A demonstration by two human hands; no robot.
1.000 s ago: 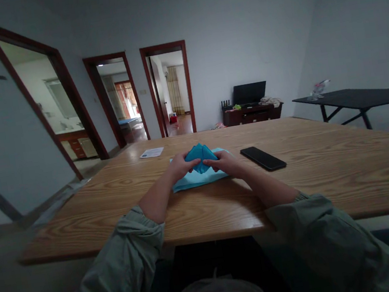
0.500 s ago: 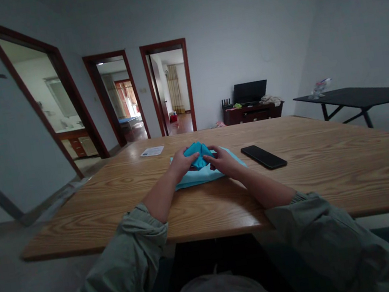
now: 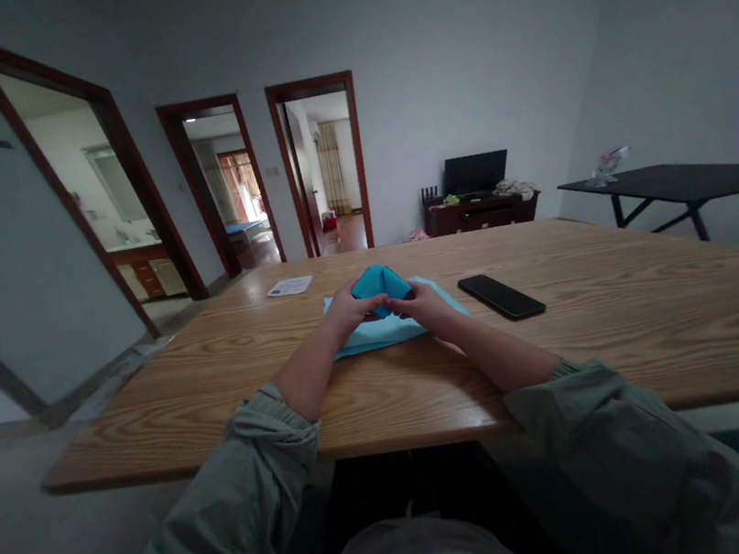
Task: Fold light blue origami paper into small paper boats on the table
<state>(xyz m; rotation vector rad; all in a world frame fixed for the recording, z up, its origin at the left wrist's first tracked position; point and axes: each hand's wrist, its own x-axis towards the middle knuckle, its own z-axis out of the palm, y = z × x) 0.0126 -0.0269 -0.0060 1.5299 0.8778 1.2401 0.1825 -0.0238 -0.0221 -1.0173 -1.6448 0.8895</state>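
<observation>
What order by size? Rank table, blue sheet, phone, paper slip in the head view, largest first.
Wooden table, light blue sheet, black phone, paper slip; the slip lies farther off, so its last place is unsure.

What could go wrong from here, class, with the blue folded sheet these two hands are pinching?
The left hand and right hand pinch the folded blue sheet; if either loosens, the folds might spring open. Its pale corner lies close to the black smartphone, which could get nudged.

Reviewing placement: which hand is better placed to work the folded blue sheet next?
Narrowly the left hand: its fingers are on the middle of the folded blue sheet; the black phone lies nearer the right hand.
</observation>
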